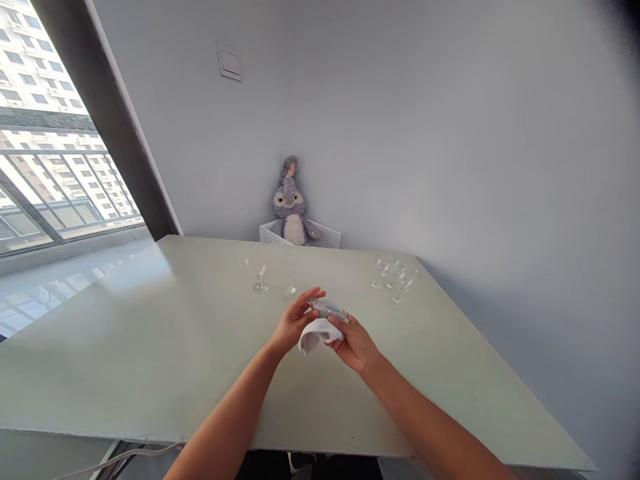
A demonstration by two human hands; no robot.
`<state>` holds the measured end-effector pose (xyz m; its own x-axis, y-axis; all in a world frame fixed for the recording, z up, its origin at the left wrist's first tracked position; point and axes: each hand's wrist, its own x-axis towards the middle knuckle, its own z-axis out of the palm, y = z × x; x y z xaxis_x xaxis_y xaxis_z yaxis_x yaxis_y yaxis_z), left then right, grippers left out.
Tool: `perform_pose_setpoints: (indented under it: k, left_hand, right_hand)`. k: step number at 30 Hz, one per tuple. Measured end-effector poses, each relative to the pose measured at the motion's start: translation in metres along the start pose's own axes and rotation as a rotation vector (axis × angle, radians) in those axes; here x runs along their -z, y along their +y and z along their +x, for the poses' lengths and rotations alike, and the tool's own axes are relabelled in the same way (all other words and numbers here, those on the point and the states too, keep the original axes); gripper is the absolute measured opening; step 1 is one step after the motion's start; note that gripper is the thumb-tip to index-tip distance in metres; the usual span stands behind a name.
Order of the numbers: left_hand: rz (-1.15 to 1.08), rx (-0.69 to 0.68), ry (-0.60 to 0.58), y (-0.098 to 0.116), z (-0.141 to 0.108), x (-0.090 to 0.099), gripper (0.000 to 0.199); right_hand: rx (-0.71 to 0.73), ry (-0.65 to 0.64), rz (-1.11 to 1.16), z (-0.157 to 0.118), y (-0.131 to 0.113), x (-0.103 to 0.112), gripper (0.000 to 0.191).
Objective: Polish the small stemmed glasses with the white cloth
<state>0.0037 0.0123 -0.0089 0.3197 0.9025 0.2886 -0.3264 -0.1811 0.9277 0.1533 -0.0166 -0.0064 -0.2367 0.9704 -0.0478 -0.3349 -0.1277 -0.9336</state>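
Left hand holding clear drinking glass, right hand holding it plus white fabric cloth at seven o'clock; seemingly wiping, calling for gentle turning.

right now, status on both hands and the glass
Left hand on glass. Right hand holding white cloth against it. Other glasses stand farther back, apart from both hands.

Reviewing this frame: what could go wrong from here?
1. The clear glass lies tilted between the left hand and the right hand, with a white cloth by it, so it might slip and break on the table.
2. The glasses on the right stand close together; one bump might topple several.
3. The lone stemmed glass beyond the left hand could be knocked by a wide swing.
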Motion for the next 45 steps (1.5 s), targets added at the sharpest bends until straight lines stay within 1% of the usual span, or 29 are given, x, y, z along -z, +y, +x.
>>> perform_pose_setpoints:
  k: [1, 2, 3, 6, 7, 8, 9, 10, 12, 14, 15, 16, 18, 21, 22, 24, 26, 28, 29, 30, 31, 32, 34, 35, 36, 38, 40, 42, 45]
  left_hand:
    - [0.023, 0.013, 0.01, -0.001, 0.001, 0.001, 0.049]
    - [0.046, 0.03, 0.015, -0.002, 0.001, 0.002, 0.05]
    - [0.071, 0.051, 0.017, -0.003, 0.002, 0.002, 0.051]
    - [0.201, 0.117, 0.046, -0.005, 0.001, 0.003, 0.051]
    - [0.281, 0.137, 0.069, -0.005, -0.001, 0.002, 0.05]
    - [0.387, 0.14, 0.102, -0.005, -0.002, 0.001, 0.05]
    - [0.516, 0.112, 0.14, -0.003, -0.004, 0.0, 0.048]
    - [0.661, 0.05, 0.172, 0.0, -0.006, -0.001, 0.045]
    - [0.957, -0.146, 0.182, 0.008, -0.008, -0.003, 0.038]
    - [1.187, -0.323, 0.097, 0.015, -0.007, -0.006, 0.035]
    - [1.27, -0.369, 0.038, 0.016, -0.007, -0.006, 0.035]
    - [1.335, -0.383, -0.018, 0.017, -0.006, -0.007, 0.034]
    - [1.421, -0.344, -0.107, 0.013, -0.005, -0.006, 0.03]
    - [1.43, -0.24, -0.179, 0.004, -0.007, 0.0, 0.026]
    - [1.415, -0.21, -0.176, 0.001, -0.008, 0.002, 0.027]
    - [1.403, -0.144, -0.128, -0.002, -0.01, 0.008, 0.027]
    - [1.436, -0.055, -0.06, -0.003, -0.011, 0.012, 0.027]
    - [1.467, 0.039, -0.007, -0.003, -0.012, 0.014, 0.027]
    - [1.467, 0.078, 0.011, -0.004, -0.012, 0.014, 0.027]
    - [1.458, 0.106, 0.02, -0.005, -0.013, 0.014, 0.027]
    - [1.449, 0.124, 0.022, -0.006, -0.013, 0.013, 0.026]
    - [1.445, 0.128, 0.015, -0.008, -0.013, 0.013, 0.026]
    - [1.462, 0.08, -0.039, -0.011, -0.014, 0.012, 0.025]
    - [1.477, 0.027, -0.081, -0.013, -0.014, 0.011, 0.026]
    - [1.493, -0.038, -0.126, -0.014, -0.014, 0.011, 0.027]
    - [1.515, -0.176, -0.194, -0.015, -0.015, 0.012, 0.03]
    - [1.526, -0.265, -0.201, -0.014, -0.016, 0.013, 0.032]
    - [1.518, -0.295, -0.169, -0.013, -0.017, 0.014, 0.032]
    - [1.47, -0.256, -0.083, -0.015, -0.017, 0.014, 0.037]
  right_hand:
    - [0.004, -0.015, -0.02, -0.002, 0.001, -0.002, 0.039]
    - [0.044, -0.025, -0.103, -0.003, 0.002, -0.002, 0.038]
    - [0.113, -0.03, -0.241, -0.004, 0.004, -0.001, 0.037]
    - [0.358, -0.039, -0.772, -0.003, 0.006, 0.009, 0.024]
    - [0.408, -0.031, -0.9, -0.001, 0.006, 0.014, 0.021]
    - [0.426, -0.006, -0.964, 0.002, 0.005, 0.019, 0.02]
    - [0.415, 0.029, -0.972, 0.004, 0.004, 0.025, 0.02]
    - [0.391, 0.076, -0.947, 0.006, 0.002, 0.03, 0.021]
    - [0.31, 0.149, -0.829, 0.007, -0.003, 0.037, 0.025]
    - [0.201, 0.115, -0.671, 0.006, -0.009, 0.041, 0.028]
    - [0.146, 0.065, -0.589, 0.004, -0.012, 0.042, 0.03]
    - [0.094, 0.009, -0.508, 0.003, -0.015, 0.043, 0.031]
    - [0.03, -0.096, -0.43, 0.0, -0.023, 0.045, 0.032]
    - [-0.013, -0.196, -0.496, -0.002, -0.034, 0.055, 0.029]
    - [-0.021, -0.193, -0.526, -0.001, -0.038, 0.061, 0.029]
    - [-0.011, -0.101, -0.57, 0.002, -0.044, 0.072, 0.033]
    - [0.065, 0.077, -0.623, 0.004, -0.049, 0.078, 0.038]
    - [0.229, 0.233, -0.754, 0.003, -0.052, 0.075, 0.04]
    - [0.333, 0.264, -0.861, 0.001, -0.052, 0.07, 0.039]
    - [0.436, 0.248, -0.987, -0.001, -0.051, 0.061, 0.038]
    - [0.528, 0.188, -1.118, -0.004, -0.048, 0.051, 0.037]
    - [0.6, 0.094, -1.24, -0.007, -0.044, 0.04, 0.036]
    - [0.682, -0.096, -1.416, -0.008, -0.033, 0.02, 0.034]
    - [0.697, -0.151, -1.469, -0.006, -0.027, 0.012, 0.033]
    - [0.695, -0.178, -1.505, -0.002, -0.023, 0.006, 0.031]
    - [0.629, -0.171, -1.523, 0.01, -0.019, 0.001, 0.025]
    - [0.48, -0.143, -1.429, 0.025, -0.024, 0.004, 0.024]
    - [0.28, -0.155, -1.177, 0.04, -0.032, 0.012, 0.029]
    - [0.02, -0.181, -0.626, 0.056, -0.04, 0.023, 0.036]
